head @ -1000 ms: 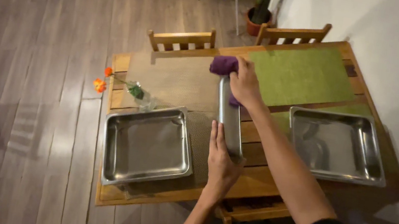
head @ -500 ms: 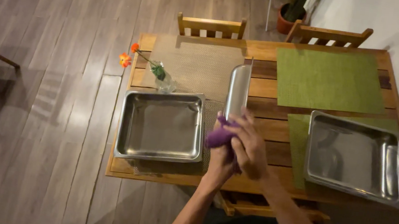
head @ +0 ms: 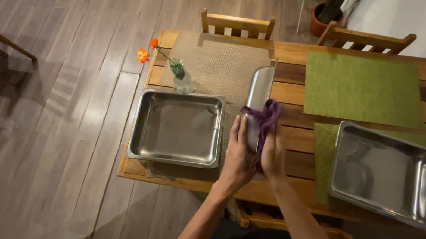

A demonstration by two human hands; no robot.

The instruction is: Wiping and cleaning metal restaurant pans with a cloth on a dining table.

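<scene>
Three steel pans [head: 177, 127] (one held), two chairs [head: 237, 24]

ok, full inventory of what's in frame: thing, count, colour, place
steel pan on edge: 1, silver, table centre, between both hands
purple cloth: 1, purple, draped over that pan's near end
flat steel pans: 2, silver, one at table left, one at table right
green placemats: 2, green, far right and under the right pan
woven mat: 1, beige, far centre-left
glass vase with orange flowers: 1, behind left pan
table: 1, wood
chairs: 2, wood, far side
potted plant: 1, top right, on floor
left hand: on pan's left side
right hand: on cloth, pan's right side
</scene>
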